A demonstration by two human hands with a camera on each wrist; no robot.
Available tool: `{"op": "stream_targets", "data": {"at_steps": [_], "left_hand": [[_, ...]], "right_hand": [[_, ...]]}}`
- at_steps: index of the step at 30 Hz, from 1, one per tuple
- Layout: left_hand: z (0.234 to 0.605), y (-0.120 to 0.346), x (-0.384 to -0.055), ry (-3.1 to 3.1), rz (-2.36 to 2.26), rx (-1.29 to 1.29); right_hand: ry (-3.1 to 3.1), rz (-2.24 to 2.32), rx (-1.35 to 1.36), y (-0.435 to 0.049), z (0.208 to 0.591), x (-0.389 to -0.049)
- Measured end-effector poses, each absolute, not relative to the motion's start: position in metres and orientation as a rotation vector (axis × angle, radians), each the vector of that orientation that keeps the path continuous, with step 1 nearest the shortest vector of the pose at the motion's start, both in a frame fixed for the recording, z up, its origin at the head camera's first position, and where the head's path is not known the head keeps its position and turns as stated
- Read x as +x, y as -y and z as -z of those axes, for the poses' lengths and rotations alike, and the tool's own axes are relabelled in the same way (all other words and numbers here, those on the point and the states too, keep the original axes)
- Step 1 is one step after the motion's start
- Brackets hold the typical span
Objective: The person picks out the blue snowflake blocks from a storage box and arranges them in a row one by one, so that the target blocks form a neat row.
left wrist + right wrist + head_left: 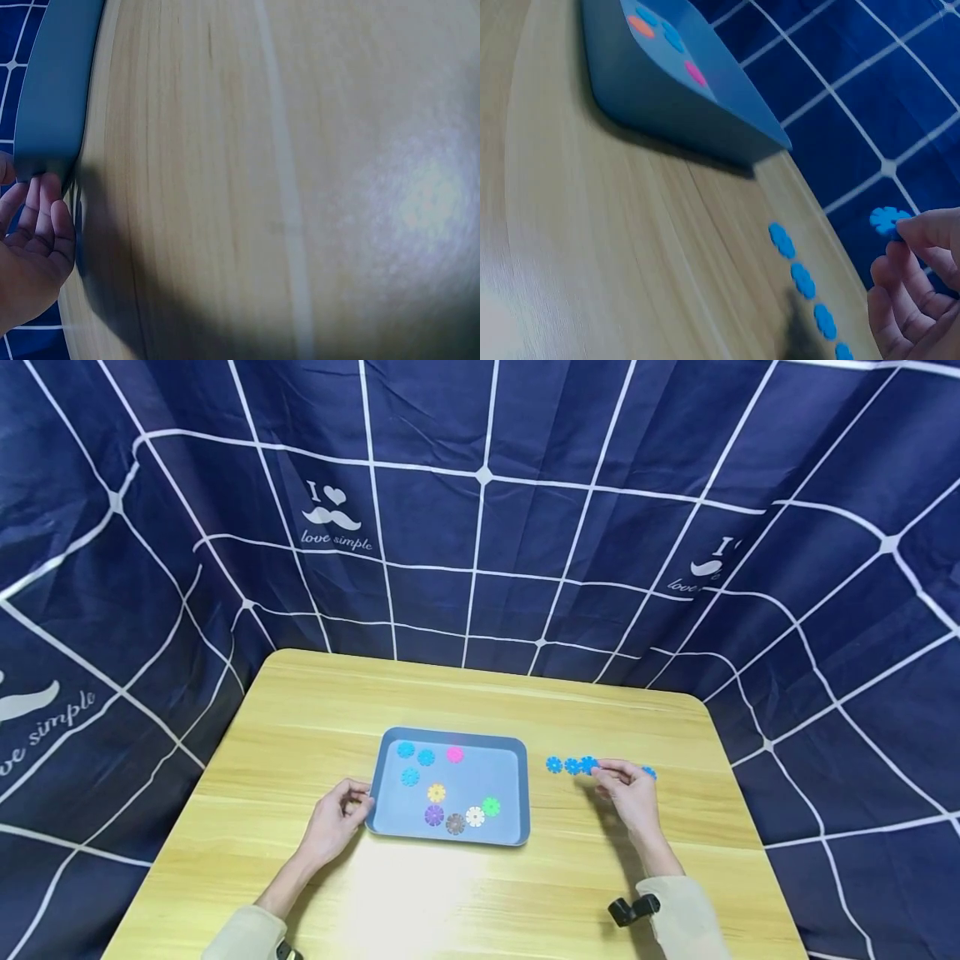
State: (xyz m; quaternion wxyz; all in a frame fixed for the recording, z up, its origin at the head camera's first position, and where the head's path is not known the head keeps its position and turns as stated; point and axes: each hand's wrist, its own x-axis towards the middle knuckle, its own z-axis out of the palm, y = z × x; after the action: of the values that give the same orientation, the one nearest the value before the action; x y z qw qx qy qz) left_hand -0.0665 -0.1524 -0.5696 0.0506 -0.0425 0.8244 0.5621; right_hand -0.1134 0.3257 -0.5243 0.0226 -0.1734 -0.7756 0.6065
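My left hand (335, 821) grips the left wall of a grey-blue tray (450, 837) near its front corner. In the left wrist view, fingertips touch the tray's end (56, 97), with part of the thumb cut off by the frame edge. My right hand (630, 795) pinches a blue notched snowflake disc (886, 220) between thumb and index finger, raised above the table. Below it, several more blue snowflake discs (553, 764) lie in a row right of the tray; the hand partly covers the row in the head view.
Inside the tray lie light-blue discs (409, 776), a pink disc (454, 754), an orange disc (436, 792), a purple disc (434, 815), a brown disc (455, 824), a cream disc (475, 816) and a green disc (491, 807). Dark blue gridded curtain (420, 527) surrounds the wooden table (600, 893).
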Motion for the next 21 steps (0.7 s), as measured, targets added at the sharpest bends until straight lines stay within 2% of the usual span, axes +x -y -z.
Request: {"op": "stream_targets", "data": {"at_steps": [21], "left_hand": [[0.569, 0.153, -0.066, -2.518, -1.695, -0.136]], "right_hand": [[2.137, -1.867, -0.819, -0.397, 0.54, -0.111]]}}
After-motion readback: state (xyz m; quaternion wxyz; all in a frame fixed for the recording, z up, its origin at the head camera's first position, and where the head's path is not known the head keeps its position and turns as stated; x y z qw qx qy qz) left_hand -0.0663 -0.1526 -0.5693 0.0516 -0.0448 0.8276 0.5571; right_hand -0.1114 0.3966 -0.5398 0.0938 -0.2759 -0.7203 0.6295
